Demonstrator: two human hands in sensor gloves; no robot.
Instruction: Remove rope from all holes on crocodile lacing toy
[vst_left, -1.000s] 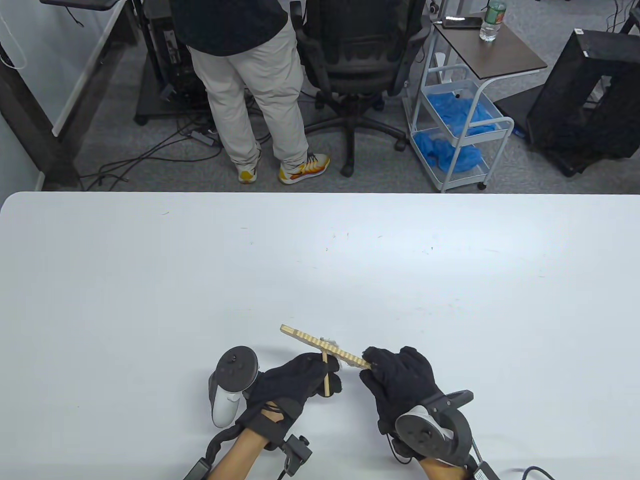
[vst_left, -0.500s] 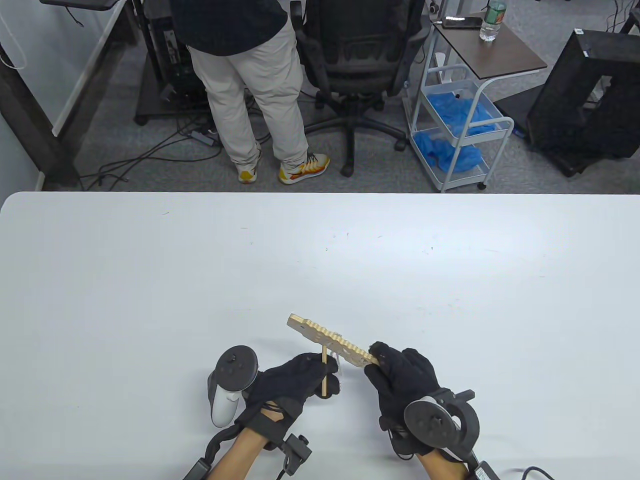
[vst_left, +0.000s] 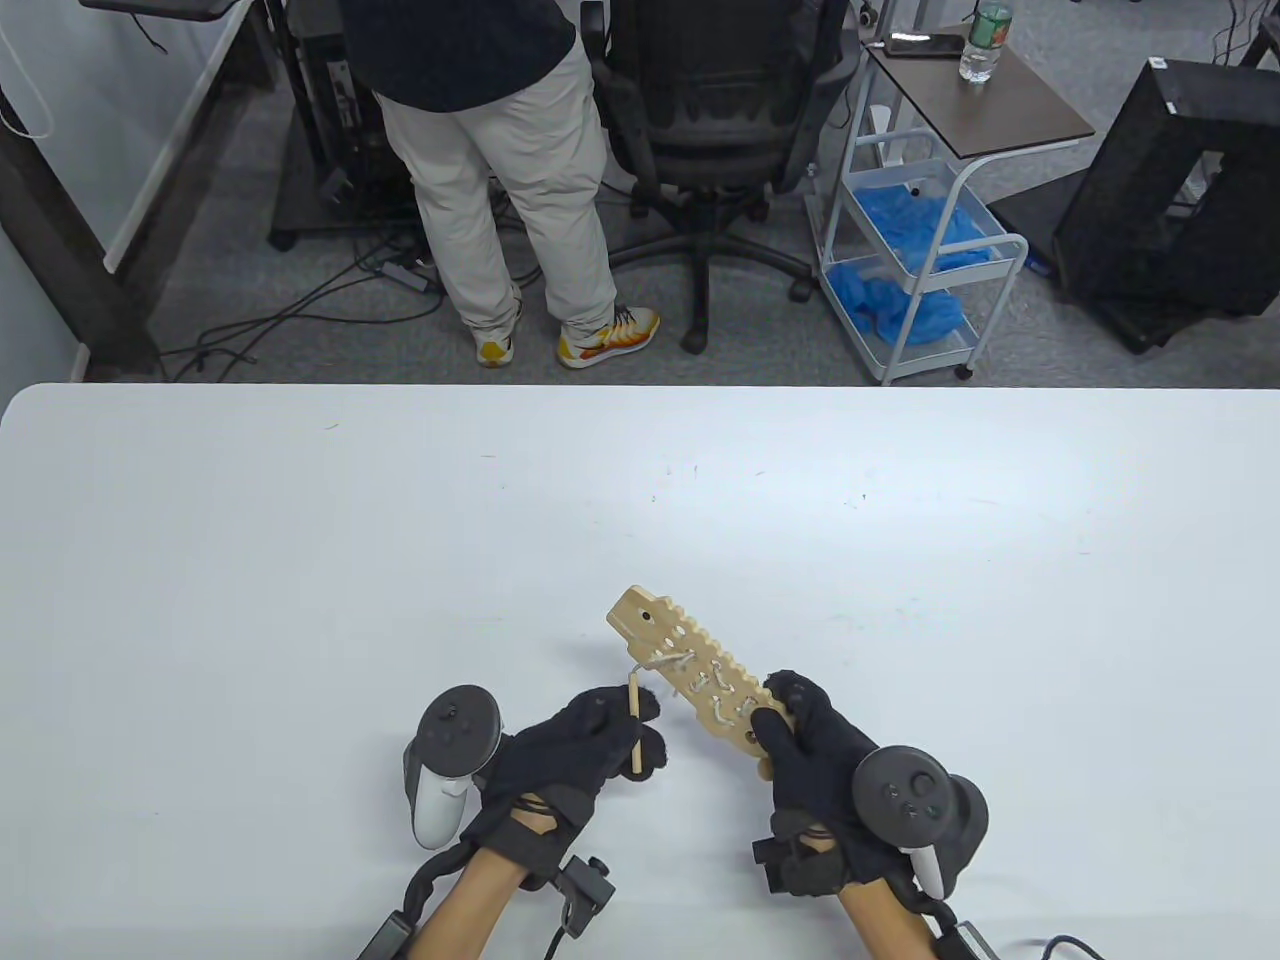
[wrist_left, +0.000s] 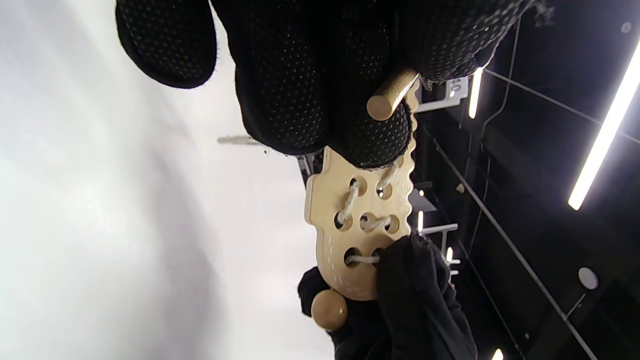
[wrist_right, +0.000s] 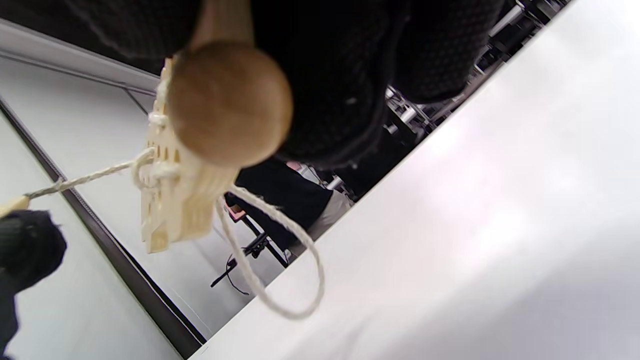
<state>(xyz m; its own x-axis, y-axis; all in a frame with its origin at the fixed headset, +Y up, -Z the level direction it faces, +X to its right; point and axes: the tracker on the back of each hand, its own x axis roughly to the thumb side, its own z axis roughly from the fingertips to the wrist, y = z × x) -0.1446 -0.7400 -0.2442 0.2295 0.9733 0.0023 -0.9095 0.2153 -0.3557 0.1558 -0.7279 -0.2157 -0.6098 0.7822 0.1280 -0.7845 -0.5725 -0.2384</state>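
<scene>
A flat wooden crocodile lacing toy (vst_left: 690, 672) with several holes is held above the table, its laced face turned up. White rope (vst_left: 700, 682) runs through several of its holes. My right hand (vst_left: 800, 745) grips the toy's near end. My left hand (vst_left: 600, 735) pinches the wooden needle stick (vst_left: 634, 718) tied to the rope's free end, just left of the toy. In the left wrist view the stick (wrist_left: 390, 95) sits between my fingers above the laced toy (wrist_left: 360, 220). In the right wrist view a round wooden bead (wrist_right: 227, 102) hangs by the toy (wrist_right: 172, 200), and a slack rope loop (wrist_right: 280, 260) dangles below.
The white table (vst_left: 300, 560) stretches around both hands. Beyond its far edge stand a person (vst_left: 500, 150), an office chair (vst_left: 720, 120) and a white cart (vst_left: 920, 230) with blue cloth.
My right hand has rolled the toy from edge-on to laced face up and moved it slightly right and away. My left hand with the stick shifted a little left.
</scene>
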